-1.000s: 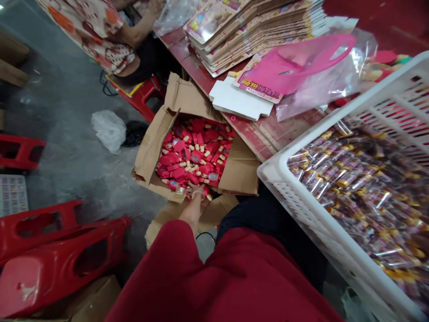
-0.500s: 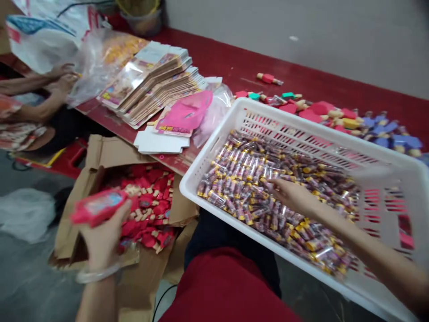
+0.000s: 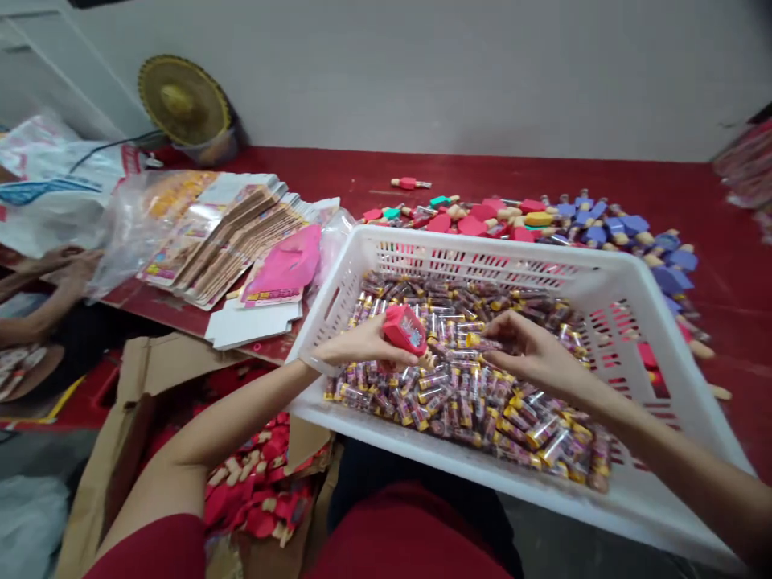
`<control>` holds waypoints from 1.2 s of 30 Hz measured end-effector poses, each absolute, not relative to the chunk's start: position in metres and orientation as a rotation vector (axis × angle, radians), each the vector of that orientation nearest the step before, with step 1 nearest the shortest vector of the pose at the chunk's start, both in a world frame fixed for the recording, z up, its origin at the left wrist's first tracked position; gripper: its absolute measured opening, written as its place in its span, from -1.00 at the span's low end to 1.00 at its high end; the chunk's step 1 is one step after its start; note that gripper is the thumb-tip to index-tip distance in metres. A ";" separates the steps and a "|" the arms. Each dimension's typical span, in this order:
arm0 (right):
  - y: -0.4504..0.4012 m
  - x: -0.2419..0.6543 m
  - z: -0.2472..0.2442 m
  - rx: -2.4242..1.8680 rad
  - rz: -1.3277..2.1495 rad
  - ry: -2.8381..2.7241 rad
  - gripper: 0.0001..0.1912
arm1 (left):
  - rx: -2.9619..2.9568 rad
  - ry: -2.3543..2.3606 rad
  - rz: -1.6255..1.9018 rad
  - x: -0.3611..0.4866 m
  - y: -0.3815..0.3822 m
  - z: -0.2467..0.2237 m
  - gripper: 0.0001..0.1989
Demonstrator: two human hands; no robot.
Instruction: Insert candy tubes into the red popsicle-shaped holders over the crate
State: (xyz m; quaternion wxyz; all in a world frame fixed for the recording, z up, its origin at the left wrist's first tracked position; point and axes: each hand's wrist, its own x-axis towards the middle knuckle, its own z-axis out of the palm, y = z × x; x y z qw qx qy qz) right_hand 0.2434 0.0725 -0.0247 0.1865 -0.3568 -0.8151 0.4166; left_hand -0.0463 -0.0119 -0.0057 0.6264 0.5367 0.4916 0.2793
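Note:
My left hand (image 3: 367, 341) is closed around a red plastic toy case (image 3: 405, 328) with a shiny label on its face and a beige neck pointing right. It hovers over a white slotted basket (image 3: 651, 281). That basket holds a wide heap of small clear tubes (image 3: 434, 398) with yellow caps and brownish contents. Facing the left one, my right hand (image 3: 531, 354) has its thumb and fingers around a yellow-capped tube (image 3: 476, 341), just right of the case's neck. The two hands are a short gap apart.
Red and purple toy cases (image 3: 630, 225) lie behind the basket on the red table (image 3: 338, 173). Stacked printed cards (image 3: 241, 233) and a pink pouch (image 3: 286, 261) are at left. Below stands a cardboard box (image 3: 136, 434) of red cases. Another person's hands (image 3: 66, 269) are far left.
My left hand has carried the red toy case from above the cardboard box rightward over the basket. My right hand now has a tube between its fingers. The view has shifted.

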 end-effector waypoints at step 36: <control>0.026 0.252 -0.036 -0.602 0.870 -2.503 -0.73 | 1.527 1.005 0.231 -0.016 -0.010 -0.029 -0.56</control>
